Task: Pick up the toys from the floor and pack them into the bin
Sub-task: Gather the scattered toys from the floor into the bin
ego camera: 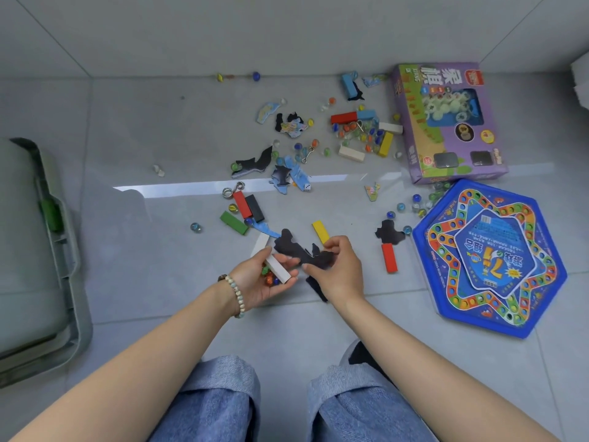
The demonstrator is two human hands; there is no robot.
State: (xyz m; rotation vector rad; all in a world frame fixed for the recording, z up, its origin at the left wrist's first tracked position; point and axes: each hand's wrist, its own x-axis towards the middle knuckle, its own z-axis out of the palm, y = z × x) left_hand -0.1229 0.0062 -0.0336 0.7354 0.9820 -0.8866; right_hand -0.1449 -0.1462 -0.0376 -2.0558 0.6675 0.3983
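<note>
The black puzzle piece (299, 252) sat just above the floor, pinched at one end by the right hand (341, 269). The left hand (255, 282), close beside it, cupped a white block (279, 268) and marbles (269, 277). I'd lay the piece flat on that handful so nothing rolls before reaching the bin (57, 250). Its long axis ran upper-left to lower-right.

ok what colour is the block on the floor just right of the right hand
The block is red, clearest in the head view.
</note>
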